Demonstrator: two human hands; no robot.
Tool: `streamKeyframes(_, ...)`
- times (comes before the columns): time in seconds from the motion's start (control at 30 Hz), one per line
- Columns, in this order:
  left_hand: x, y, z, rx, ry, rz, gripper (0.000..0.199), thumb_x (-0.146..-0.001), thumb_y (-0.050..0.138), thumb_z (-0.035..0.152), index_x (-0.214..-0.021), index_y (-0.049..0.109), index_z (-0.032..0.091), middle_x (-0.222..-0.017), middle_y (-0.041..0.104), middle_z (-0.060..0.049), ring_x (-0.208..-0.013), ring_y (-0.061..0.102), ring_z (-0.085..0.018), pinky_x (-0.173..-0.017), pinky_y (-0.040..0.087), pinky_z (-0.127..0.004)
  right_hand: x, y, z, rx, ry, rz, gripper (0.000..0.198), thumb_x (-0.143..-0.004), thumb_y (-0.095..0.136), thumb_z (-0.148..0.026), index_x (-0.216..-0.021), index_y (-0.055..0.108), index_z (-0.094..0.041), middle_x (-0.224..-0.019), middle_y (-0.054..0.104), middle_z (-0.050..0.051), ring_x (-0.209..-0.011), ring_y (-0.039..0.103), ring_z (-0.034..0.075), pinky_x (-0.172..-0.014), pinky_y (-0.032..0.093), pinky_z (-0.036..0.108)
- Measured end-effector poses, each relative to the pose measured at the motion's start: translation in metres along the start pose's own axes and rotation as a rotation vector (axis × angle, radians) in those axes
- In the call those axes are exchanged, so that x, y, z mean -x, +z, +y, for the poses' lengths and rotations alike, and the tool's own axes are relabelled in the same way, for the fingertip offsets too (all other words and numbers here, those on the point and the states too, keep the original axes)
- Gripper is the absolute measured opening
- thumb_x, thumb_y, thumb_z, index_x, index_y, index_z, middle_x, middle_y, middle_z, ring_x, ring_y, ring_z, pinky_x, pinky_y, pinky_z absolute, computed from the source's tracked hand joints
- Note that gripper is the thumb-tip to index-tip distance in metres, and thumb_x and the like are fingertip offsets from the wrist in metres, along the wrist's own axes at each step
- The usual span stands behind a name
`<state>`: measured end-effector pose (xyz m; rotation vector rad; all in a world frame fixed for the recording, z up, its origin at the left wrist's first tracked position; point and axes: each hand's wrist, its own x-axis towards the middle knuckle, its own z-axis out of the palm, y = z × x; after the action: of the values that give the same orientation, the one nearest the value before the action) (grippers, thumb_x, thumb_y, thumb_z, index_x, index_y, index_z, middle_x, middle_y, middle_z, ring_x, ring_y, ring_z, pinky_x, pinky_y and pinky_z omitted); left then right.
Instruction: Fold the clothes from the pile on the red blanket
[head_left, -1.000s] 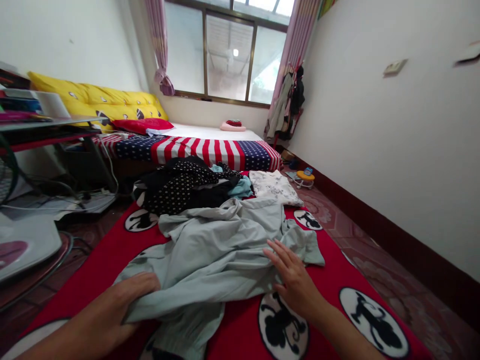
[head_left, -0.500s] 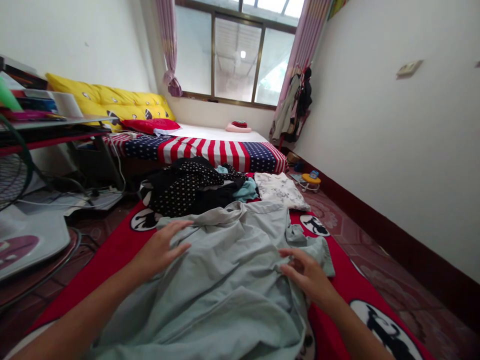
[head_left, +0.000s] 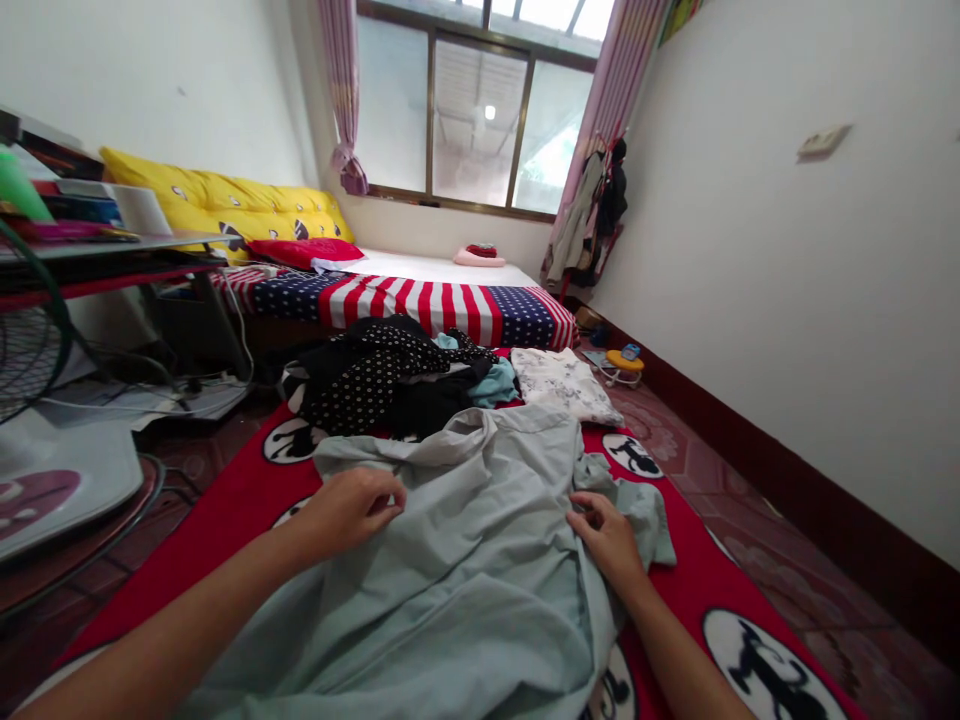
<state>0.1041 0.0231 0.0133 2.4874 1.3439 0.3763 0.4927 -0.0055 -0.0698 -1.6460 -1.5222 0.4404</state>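
Observation:
A pale grey-green shirt (head_left: pixel 465 540) lies spread and wrinkled in front of me, its collar end pointing away and a sleeve bunched at the right. My left hand (head_left: pixel 352 512) is at the shirt's left side, thumb and fingers curled together in a pinch on the cloth. On the opposite edge, by the bunched sleeve, the fingers of my right hand (head_left: pixel 606 535) are closed on the fabric. Exactly how much cloth is between the fingertips is hidden.
Under the shirt is a red blanket (head_left: pixel 202 530) with round cartoon patches. Beyond lie a heap of dark dotted clothes (head_left: pixel 360 385) and a folded white floral garment (head_left: pixel 562 385). A bed (head_left: pixel 420 305) stands behind, a cluttered desk (head_left: pixel 112 270) at left, a yellow stool (head_left: pixel 624 360) at right.
My left hand has gone from spread fingers to a pinch and shifted slightly right. The right hand's fingers have closed at the shirt's right edge, which has shifted slightly.

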Motion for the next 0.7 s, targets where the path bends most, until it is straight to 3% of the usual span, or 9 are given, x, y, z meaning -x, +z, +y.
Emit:
streamKeyframes(0.13, 0.01, -0.006, -0.005, 0.063, 0.015, 0.162, 0.017, -0.082, 0.051, 0.026, -0.09, 0.064, 0.021, -0.098, 0.064, -0.005, -0.089, 0.06, -0.02, -0.08, 0.046, -0.029, -0.013, 0.004, 0.001, 0.093, 0.037, -0.04, 0.034, -0.074, 0.054, -0.041, -0.091, 0.068, -0.014, -0.095, 0.065, 0.011, -0.071, 0.061, 0.02, -0.074, 0.051, 0.037)
streamKeyframes(0.27, -0.013, 0.005, -0.03, 0.072, -0.033, 0.279, 0.045, -0.08, 0.052, 0.023, -0.125, 0.053, 0.019, -0.128, 0.054, -0.01, -0.116, 0.053, -0.024, -0.099, 0.042, -0.035, -0.015, 0.011, 0.001, 0.18, 0.009, -0.058, 0.037, -0.077, 0.052, -0.04, -0.095, 0.067, -0.013, -0.1, 0.062, 0.011, -0.069, 0.06, 0.019, -0.073, 0.05, 0.037)
streamKeyframes(0.37, -0.036, 0.018, -0.041, 0.001, -0.066, 0.227, 0.069, -0.075, 0.06, 0.025, -0.14, 0.039, 0.016, -0.138, 0.048, -0.014, -0.125, 0.048, -0.027, -0.105, 0.037, -0.039, -0.01, 0.013, 0.002, 0.202, -0.021, -0.059, 0.034, -0.08, 0.05, -0.04, -0.097, 0.067, -0.015, -0.103, 0.061, 0.01, -0.067, 0.058, 0.017, -0.071, 0.05, 0.036)
streamKeyframes(0.43, -0.049, 0.025, -0.04, -0.034, -0.07, 0.172, 0.072, -0.071, 0.064, 0.025, -0.139, 0.042, 0.015, -0.133, 0.054, -0.016, -0.121, 0.051, -0.03, -0.105, 0.036, -0.043, -0.007, 0.013, 0.002, 0.196, -0.028, -0.053, 0.032, -0.082, 0.049, -0.04, -0.096, 0.066, -0.017, -0.105, 0.06, 0.01, -0.067, 0.058, 0.017, -0.072, 0.05, 0.036)
streamKeyframes(0.57, -0.054, 0.022, -0.021, -0.051, -0.054, 0.142, 0.033, -0.072, 0.056, 0.015, -0.102, 0.068, 0.017, -0.097, 0.069, -0.01, -0.099, 0.062, -0.029, -0.093, 0.042, -0.041, -0.004, 0.01, 0.001, 0.147, -0.045, -0.03, 0.03, -0.082, 0.049, -0.039, -0.091, 0.067, -0.017, -0.105, 0.06, 0.01, -0.078, 0.061, 0.02, -0.075, 0.05, 0.036)
streamKeyframes(0.63, -0.041, 0.013, -0.003, -0.058, -0.046, 0.189, 0.03, -0.073, 0.05, 0.011, -0.096, 0.068, 0.018, -0.097, 0.069, -0.01, -0.096, 0.062, -0.027, -0.088, 0.043, -0.038, -0.004, 0.01, 0.001, 0.11, -0.056, -0.015, 0.029, -0.081, 0.051, -0.04, -0.087, 0.068, -0.017, -0.104, 0.061, 0.011, -0.083, 0.062, 0.021, -0.077, 0.05, 0.036)
streamKeyframes(0.7, -0.015, 0.004, 0.018, -0.068, -0.016, 0.27, 0.032, -0.075, 0.048, 0.012, -0.101, 0.065, 0.018, -0.102, 0.067, -0.01, -0.098, 0.06, -0.026, -0.086, 0.044, -0.036, -0.003, 0.009, 0.002, 0.068, -0.057, 0.002, 0.028, -0.079, 0.053, -0.041, -0.085, 0.068, -0.017, -0.103, 0.062, 0.011, -0.085, 0.062, 0.022, -0.077, 0.05, 0.035)
